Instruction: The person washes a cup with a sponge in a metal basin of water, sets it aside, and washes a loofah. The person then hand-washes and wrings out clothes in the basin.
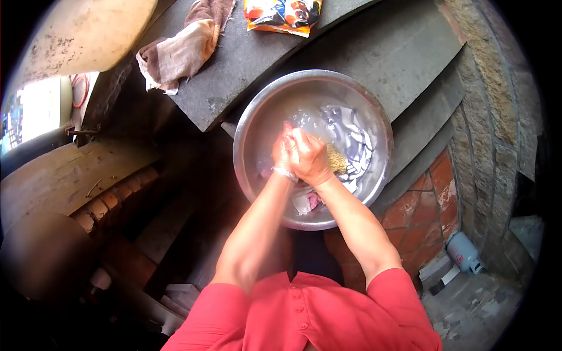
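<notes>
A round metal basin [250, 193] holds cloudy water and wet cloths. Over the water, my left hand [282, 151], with a bracelet at its wrist, presses against my right hand [308, 155]. The fingers of both are closed together, and whatever may lie between them is hidden. To the right of my hands, a white cloth with dark stripes [356, 140] lies along the basin's inner wall. A yellowish, rough-textured piece [336, 159] sits between that cloth and my right hand. Below my wrists shows a white and pink cloth [304, 203].
The basin stands by grey stone slabs [374, 64]. Beyond it, a brown and pinkish rag [186, 50] and a colourful plastic packet [283, 14] lie on a slab. On the floor at lower right is a grey-blue gas canister [462, 251], near a stone wall [489, 117].
</notes>
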The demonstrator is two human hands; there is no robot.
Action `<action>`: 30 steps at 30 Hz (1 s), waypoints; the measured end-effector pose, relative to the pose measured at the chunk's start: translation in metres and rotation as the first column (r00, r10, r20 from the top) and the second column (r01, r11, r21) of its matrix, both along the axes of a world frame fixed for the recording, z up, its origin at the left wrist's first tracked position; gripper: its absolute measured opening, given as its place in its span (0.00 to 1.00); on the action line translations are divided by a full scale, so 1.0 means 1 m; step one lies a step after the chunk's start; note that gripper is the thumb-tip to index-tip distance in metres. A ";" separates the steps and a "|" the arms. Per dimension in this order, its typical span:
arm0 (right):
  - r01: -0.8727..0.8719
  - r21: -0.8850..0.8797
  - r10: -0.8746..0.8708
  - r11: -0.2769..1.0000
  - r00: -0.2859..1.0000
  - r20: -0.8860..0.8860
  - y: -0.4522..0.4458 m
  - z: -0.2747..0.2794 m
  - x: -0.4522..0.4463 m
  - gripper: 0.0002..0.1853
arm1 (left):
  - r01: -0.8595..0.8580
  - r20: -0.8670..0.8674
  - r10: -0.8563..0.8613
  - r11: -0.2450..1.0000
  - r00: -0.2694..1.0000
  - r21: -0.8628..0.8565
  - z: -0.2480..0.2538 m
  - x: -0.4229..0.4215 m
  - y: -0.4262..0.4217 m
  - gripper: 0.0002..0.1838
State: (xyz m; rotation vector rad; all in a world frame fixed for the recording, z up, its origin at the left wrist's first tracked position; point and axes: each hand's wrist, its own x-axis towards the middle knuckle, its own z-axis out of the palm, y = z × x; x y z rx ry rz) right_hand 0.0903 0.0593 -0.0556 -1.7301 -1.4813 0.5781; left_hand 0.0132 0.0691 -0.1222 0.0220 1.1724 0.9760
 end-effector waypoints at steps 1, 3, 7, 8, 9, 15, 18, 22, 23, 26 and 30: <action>0.005 -0.019 -0.005 1.000 1.000 0.006 0.004 -0.016 0.003 0.04 | -0.036 0.009 0.036 0.998 0.999 -0.042 0.033 0.008 0.002 0.08; 0.029 -0.028 -0.026 0.999 0.996 0.086 0.015 -0.033 0.010 0.05 | 0.274 -0.196 -0.276 0.961 0.941 -0.036 0.048 -0.003 0.014 0.08; 0.171 -0.164 -0.135 0.972 0.968 0.210 0.039 -0.045 0.032 0.09 | 0.453 -0.697 -0.212 0.873 0.685 0.179 0.032 -0.021 0.019 0.11; 0.230 -0.172 -0.193 0.958 0.959 0.209 0.045 -0.042 0.031 0.10 | 0.502 -0.870 -0.100 0.846 0.483 0.182 0.025 -0.018 0.020 0.11; 0.288 -0.179 -0.250 0.941 0.946 0.207 0.052 -0.039 0.030 0.11 | 0.544 -0.969 0.028 0.823 0.246 0.162 0.028 -0.014 0.022 0.11; -0.002 0.018 -0.004 1.000 0.940 0.340 0.011 -0.051 0.024 0.14 | 0.710 -0.929 -0.371 0.651 -0.011 -0.268 0.032 -0.009 0.022 0.22; 0.273 -0.192 -0.265 0.943 0.962 0.070 0.031 -0.034 0.036 0.17 | 0.669 -0.895 -0.442 0.683 0.057 -0.294 0.048 -0.010 0.039 0.24; 0.311 -0.231 -0.244 0.922 0.930 0.275 0.026 -0.018 0.008 0.08 | 0.347 -0.662 -0.260 0.938 0.703 0.001 0.021 -0.016 0.016 0.23; 0.229 -0.221 -0.208 0.948 0.971 0.115 0.023 -0.009 0.002 0.05 | 0.253 -0.471 -0.209 0.967 0.857 0.031 0.022 -0.018 0.019 0.22; -0.013 0.087 0.006 0.996 0.997 0.076 0.014 0.049 -0.019 0.03 | 0.167 0.408 -0.194 0.981 0.892 0.102 0.019 -0.040 0.026 0.14; -0.013 0.105 0.008 0.994 0.999 0.047 0.015 0.019 -0.006 0.03 | 0.086 0.107 -0.088 0.996 0.990 0.021 0.077 -0.009 0.012 0.09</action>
